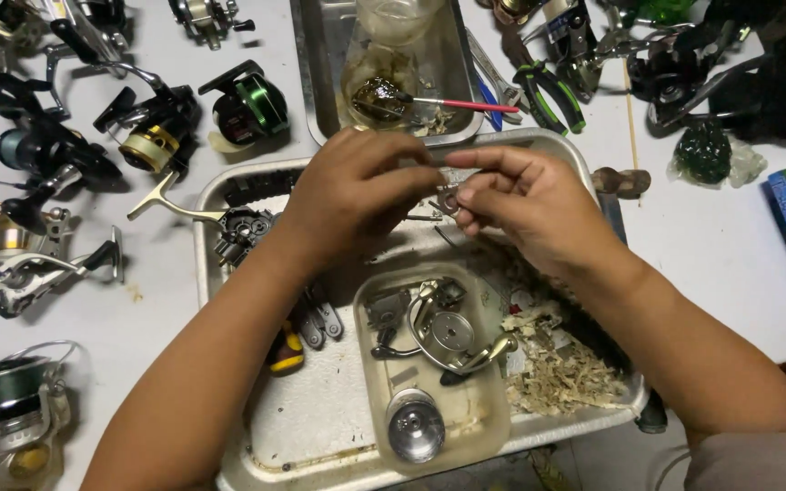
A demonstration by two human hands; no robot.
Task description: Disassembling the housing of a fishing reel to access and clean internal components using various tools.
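Both hands meet over the far end of a metal tray [229,186] on the white bench [711,245], probably so that anything dropped lands in the tray rather than among the fishing reels [152,127] lined along the left. The left hand [352,195] is curled, its fingers pinched toward the middle; the right hand [525,195] pinches a small round metal part [448,201] between thumb and fingertips, held up just at the left hand's fingertips. Whether the left hand also grips it I cannot tell. Both forearms angle inward from the near edge. Below them a clear plastic tub [370,382] keeps loose reel parts together, beside torn paper scraps [557,368]. A brush [452,103] rests in a further tray.
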